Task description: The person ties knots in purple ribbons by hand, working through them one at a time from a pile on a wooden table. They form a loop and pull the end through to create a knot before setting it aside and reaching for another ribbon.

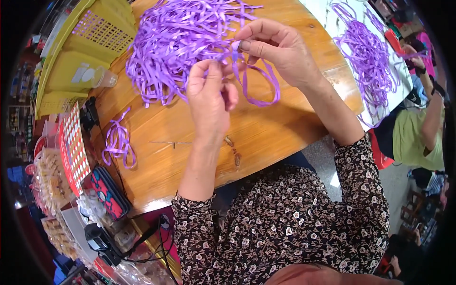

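Note:
Between my two hands is a purple ribbon (262, 101), its loop hanging down below my right hand. My right hand (280, 50) pinches the ribbon between thumb and forefinger. My left hand (209, 92) is closed, thumb against fingertips, at the ribbon's left side; the exact grip there is partly hidden. Just behind both hands lies a large heap of purple ribbons (166, 52) on the wooden table (266, 130). A thin metal needle-like tool (172, 143) rests on the wood left of my left forearm. Farther left lies a small tangle of purple ribbon (118, 142).
A yellow perforated basket (61, 61) and a clear plastic cup (104, 77) stand at the left. A patterned pouch (110, 192) sits by the table's left edge. At the right, another ribbon pile (368, 66) covers part of a white table, beside a person in a yellow-green top (413, 137).

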